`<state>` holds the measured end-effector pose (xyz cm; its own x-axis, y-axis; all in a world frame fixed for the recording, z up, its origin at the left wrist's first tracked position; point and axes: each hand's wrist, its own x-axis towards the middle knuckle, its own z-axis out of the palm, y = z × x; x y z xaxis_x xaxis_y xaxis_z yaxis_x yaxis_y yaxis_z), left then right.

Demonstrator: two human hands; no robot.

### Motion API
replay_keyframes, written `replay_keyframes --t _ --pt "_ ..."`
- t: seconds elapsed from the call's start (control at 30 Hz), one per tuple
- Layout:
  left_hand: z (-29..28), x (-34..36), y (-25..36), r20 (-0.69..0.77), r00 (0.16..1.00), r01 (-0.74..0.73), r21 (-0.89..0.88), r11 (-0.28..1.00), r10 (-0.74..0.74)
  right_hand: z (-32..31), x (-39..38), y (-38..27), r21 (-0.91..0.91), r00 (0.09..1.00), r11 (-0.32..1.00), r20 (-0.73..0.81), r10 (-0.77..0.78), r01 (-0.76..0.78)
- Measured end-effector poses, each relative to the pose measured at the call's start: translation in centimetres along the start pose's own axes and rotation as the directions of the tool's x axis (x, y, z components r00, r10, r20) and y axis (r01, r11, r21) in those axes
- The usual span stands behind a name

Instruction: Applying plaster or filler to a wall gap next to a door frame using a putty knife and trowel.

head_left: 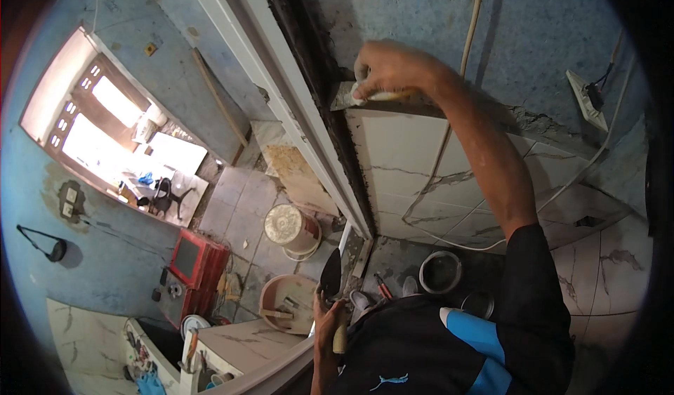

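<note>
My left hand [326,325] is low in the middle, closed on a pointing trowel. The dark pointed blade of the trowel [331,273] sticks up past my fingers, and its wooden handle hangs below them. Stretched up to the wall, my right hand [394,70] is closed round a small tool with a pale handle [382,96], its kind partly hidden by my fingers. It lies at the top edge of the white marbled wall tiles [404,139], beside the door frame. A greyish flat piece [342,95] shows at the tool's left end; I cannot tell whether it is a blade.
The white door frame [281,103] cuts diagonally between two rooms. Beyond it stand a lidded bucket [284,225], a round basin [303,282] with tools and a red cabinet [200,261]. A cable [472,30] hangs over the tiles. Another bucket [441,271] and red-handled pliers [383,287] are near me.
</note>
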<state>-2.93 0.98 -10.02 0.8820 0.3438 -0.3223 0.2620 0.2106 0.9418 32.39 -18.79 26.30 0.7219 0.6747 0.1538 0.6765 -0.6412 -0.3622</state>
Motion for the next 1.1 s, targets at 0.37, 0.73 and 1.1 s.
replay_keyframes --t 0.37,0.73,1.1 --pt "-3.4 1.7 0.7 0.034 0.999 0.04 -0.036 0.999 -0.039 -14.6 0.7 -8.1 -0.097 0.978 0.98 0.095 0.184 -0.175" --pt "-5.2 5.0 2.1 0.138 0.99 0.001 -0.115 0.993 0.015 -22.5 -4.4 -15.7 -0.112 0.914 0.982 -0.395 0.097 -0.152" --pt "-7.7 6.1 2.7 0.046 0.999 -0.003 -0.191 0.982 0.012 -3.4 -4.6 -5.0 -0.54 0.532 0.816 -0.762 -0.369 -0.207"
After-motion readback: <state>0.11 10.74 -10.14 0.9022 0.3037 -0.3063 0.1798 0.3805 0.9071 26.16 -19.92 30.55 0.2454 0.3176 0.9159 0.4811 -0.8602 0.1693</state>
